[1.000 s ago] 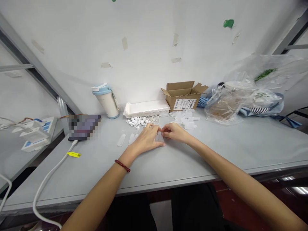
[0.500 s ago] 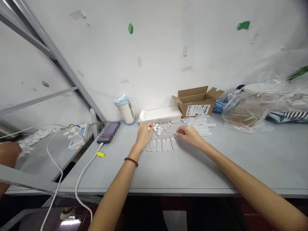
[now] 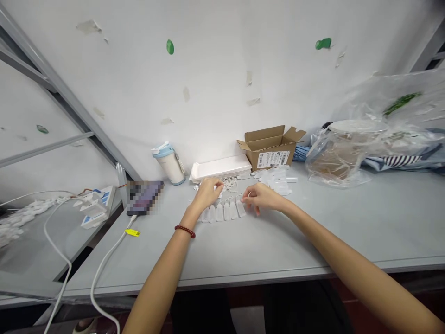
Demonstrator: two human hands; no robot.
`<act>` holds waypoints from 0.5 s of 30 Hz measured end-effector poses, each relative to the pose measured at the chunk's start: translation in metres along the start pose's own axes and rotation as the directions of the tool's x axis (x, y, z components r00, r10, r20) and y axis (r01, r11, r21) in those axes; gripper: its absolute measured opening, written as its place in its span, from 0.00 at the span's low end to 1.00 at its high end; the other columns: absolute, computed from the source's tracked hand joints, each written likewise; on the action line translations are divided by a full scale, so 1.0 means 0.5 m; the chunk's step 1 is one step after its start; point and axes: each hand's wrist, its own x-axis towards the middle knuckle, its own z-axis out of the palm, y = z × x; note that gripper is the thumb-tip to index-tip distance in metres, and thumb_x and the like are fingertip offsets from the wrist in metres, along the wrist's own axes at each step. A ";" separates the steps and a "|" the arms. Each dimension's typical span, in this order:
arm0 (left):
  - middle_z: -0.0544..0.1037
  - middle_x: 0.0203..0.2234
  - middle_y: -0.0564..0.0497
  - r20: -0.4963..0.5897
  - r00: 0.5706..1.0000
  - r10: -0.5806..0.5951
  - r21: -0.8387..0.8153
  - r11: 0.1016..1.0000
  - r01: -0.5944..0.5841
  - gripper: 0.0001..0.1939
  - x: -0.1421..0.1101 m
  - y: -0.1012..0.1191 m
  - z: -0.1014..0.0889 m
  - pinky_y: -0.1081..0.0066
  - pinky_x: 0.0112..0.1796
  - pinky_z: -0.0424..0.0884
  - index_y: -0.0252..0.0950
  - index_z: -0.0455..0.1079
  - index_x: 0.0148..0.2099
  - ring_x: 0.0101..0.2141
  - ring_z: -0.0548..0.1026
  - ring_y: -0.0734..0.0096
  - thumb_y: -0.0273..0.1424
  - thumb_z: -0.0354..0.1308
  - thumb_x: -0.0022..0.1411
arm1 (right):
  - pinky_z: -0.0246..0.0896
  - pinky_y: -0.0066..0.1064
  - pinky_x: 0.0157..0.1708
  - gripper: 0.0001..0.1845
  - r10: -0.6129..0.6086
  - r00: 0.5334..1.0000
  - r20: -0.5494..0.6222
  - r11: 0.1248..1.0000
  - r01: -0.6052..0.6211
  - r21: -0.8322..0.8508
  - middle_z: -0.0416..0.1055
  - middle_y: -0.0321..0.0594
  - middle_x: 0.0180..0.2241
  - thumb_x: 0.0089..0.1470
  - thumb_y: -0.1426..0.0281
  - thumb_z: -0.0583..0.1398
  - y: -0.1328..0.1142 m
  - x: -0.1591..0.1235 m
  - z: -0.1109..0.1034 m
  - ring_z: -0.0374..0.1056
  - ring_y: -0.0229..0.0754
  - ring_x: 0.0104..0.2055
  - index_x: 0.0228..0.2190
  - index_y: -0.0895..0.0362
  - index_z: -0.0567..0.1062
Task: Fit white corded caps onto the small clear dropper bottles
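Note:
Several translucent white tag-like pieces [image 3: 226, 212] with rounded tops lie side by side in a row on the grey table, thin white strings at their upper ends. Over the left part of the row is my left hand [image 3: 207, 194], fingers curled down and closed; what they hold, if anything, is hidden. My right hand [image 3: 261, 196] is at the row's right end, thumb and forefinger together beside the last piece's upper end. Whatever sits in that pinch is too small to name. Behind the hands lie looped white strings [image 3: 230, 184] and small round white pieces, partly covered by my left hand.
At the back stand a blue-lidded cup [image 3: 171, 164], a flat white pack [image 3: 222, 167] and an open cardboard box [image 3: 269, 150]. Loose translucent pieces [image 3: 278, 180] lie before the box. A phone [image 3: 144, 197] with a cable is left; a bagged container [image 3: 342, 153] is right.
The view has shifted, so the table things appear further left. My right hand has come closer to the row's right end, its other fingers lower. My left hand stays over the row's left part.

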 end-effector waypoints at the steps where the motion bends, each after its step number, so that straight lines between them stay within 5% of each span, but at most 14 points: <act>1: 0.80 0.34 0.49 -0.006 1.000 -0.011 -0.024 1.000 0.011 0.12 -0.005 0.001 -0.004 0.64 0.43 0.67 0.35 0.75 0.35 0.38 0.74 0.63 0.30 0.50 0.58 | 0.57 0.26 0.22 0.11 0.005 1.000 0.014 1.000 -0.005 0.013 0.75 0.37 0.24 0.52 0.63 0.58 -0.002 -0.001 0.001 0.65 0.33 0.14 0.27 0.60 0.70; 5: 0.79 0.35 0.49 0.065 0.996 -0.053 -0.141 0.988 0.062 0.12 -0.032 -0.002 -0.027 0.67 0.39 0.68 0.35 0.74 0.37 0.38 0.74 0.64 0.36 0.53 0.57 | 0.58 0.27 0.24 0.19 -0.004 0.998 0.057 1.000 0.004 -0.010 0.75 0.38 0.26 0.46 0.61 0.63 0.002 0.002 0.007 0.65 0.34 0.17 0.37 0.61 0.70; 10: 0.75 0.45 0.48 0.298 0.954 -0.024 -0.166 0.983 0.076 0.24 -0.060 -0.007 -0.062 0.65 0.44 0.66 0.39 0.72 0.45 0.48 0.69 0.58 0.47 0.61 0.48 | 0.58 0.28 0.26 0.41 0.002 0.994 0.109 0.994 0.009 -0.107 0.75 0.40 0.32 0.36 0.54 0.67 0.012 0.005 0.015 0.66 0.37 0.24 0.49 0.61 0.65; 15: 0.71 0.49 0.49 0.431 0.901 -0.057 -0.099 0.989 0.110 0.33 -0.073 0.003 -0.076 0.65 0.48 0.63 0.41 0.67 0.50 0.51 0.65 0.56 0.47 0.65 0.42 | 0.55 0.29 0.29 0.46 -0.041 0.994 0.102 0.978 0.061 -0.199 0.75 0.40 0.33 0.33 0.53 0.68 0.016 0.007 0.023 0.67 0.43 0.34 0.51 0.62 0.65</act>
